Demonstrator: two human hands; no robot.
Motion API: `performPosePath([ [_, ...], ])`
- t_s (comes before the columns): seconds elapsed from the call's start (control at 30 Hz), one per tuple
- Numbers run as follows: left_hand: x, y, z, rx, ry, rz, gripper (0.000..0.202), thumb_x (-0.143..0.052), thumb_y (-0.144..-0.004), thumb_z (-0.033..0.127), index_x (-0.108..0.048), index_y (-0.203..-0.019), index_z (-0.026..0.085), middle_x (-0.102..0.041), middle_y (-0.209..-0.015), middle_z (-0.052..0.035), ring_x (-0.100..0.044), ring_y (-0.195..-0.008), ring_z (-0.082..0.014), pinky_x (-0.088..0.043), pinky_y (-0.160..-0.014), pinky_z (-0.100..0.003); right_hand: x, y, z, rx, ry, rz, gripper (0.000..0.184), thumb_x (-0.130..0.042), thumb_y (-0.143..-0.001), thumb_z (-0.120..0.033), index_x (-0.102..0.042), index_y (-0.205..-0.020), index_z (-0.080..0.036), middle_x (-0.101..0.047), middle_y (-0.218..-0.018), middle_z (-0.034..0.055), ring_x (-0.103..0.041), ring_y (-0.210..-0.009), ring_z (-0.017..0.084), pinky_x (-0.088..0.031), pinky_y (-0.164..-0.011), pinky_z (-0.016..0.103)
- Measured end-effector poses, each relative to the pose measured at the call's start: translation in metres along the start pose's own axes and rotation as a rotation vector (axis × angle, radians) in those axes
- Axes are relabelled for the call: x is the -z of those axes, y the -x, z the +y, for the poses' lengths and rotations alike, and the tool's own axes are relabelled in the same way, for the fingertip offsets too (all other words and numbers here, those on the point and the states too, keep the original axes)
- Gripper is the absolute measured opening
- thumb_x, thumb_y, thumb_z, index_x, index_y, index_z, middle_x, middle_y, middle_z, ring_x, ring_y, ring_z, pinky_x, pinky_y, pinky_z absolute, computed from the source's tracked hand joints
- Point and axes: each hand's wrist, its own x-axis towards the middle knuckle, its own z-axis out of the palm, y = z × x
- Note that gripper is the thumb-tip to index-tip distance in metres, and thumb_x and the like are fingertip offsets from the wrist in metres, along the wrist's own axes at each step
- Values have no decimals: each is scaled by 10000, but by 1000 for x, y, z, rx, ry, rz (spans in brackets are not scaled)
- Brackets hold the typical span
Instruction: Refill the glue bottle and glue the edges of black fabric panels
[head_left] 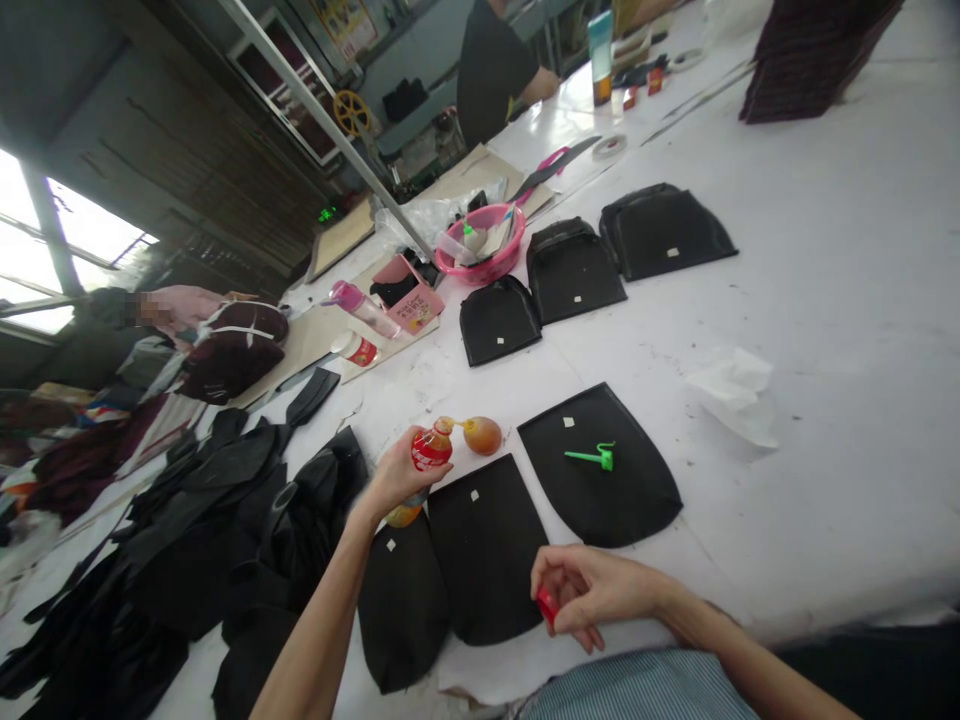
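Note:
My left hand [396, 472] is wrapped round a small plastic bottle [426, 460] with a red label and orange liquid, tipped toward a small amber bottle [481, 435] that lies on the white table [825, 300]. A thin stream or nozzle joins the two. My right hand [592, 590] is closed on a red cap [547, 606] near the table's front edge. Black fabric pieces [486, 545] with small white tags lie between my hands. A green nozzle cap [594, 456] rests on the black piece [600, 470] to the right.
More black pieces [574, 270] lie farther back beside a pink basin [484, 245]. A heap of black cut fabric [225, 520] fills the left. White crumpled paper [735, 395] sits at right. A person in a black shirt [491, 65] stands at the far end, and another person's hand [180, 305] is at the left.

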Motion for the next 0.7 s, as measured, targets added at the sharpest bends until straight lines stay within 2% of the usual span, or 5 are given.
performPosePath([
  [0.1,-1,1,-1,-11,25,4,401,-755,-718,414,-537,-994,222,-671,-840,15,-632,-727,-182,-473,-681,-292,-9,6,-11,64,191,178,427,-812,-735,-315,-495,-996,-200,-654,-830,-21,-610,-578,89,-488,-492,191],
  [0.23,-2,0,-2,-20,52,6,416,-765,-713,414,-538,-999,215,-666,-853,9,-623,-730,-178,-473,-682,-290,-20,9,-32,149,682,390,280,-731,-759,-180,-559,-977,-211,-671,-885,-12,-592,-728,117,-473,-647,229],
  [0.37,-5,0,-3,-12,71,-3,460,-776,-706,464,-529,-1002,213,-660,-849,4,-619,-726,-180,-472,-675,-292,-23,2,-36,187,989,476,301,-679,-746,-111,-588,-1015,-213,-645,-995,26,-594,-863,167,-477,-794,297],
  [0.6,-6,0,-3,-23,82,-7,454,-777,-715,486,-532,-985,215,-651,-843,7,-600,-718,-173,-457,-673,-290,-15,-8,-11,284,1352,492,311,-702,-776,-60,-579,-1024,-201,-642,-1143,79,-574,-1122,254,-481,-952,398],
  [0.7,-7,0,-4,-21,92,-10,473,-785,-711,489,-534,-1007,219,-647,-823,18,-598,-701,-171,-448,-659,-285,-12,-7,-6,322,1523,560,347,-731,-777,-40,-589,-1056,-191,-632,-1227,97,-578,-1169,274,-500,-956,423],
])
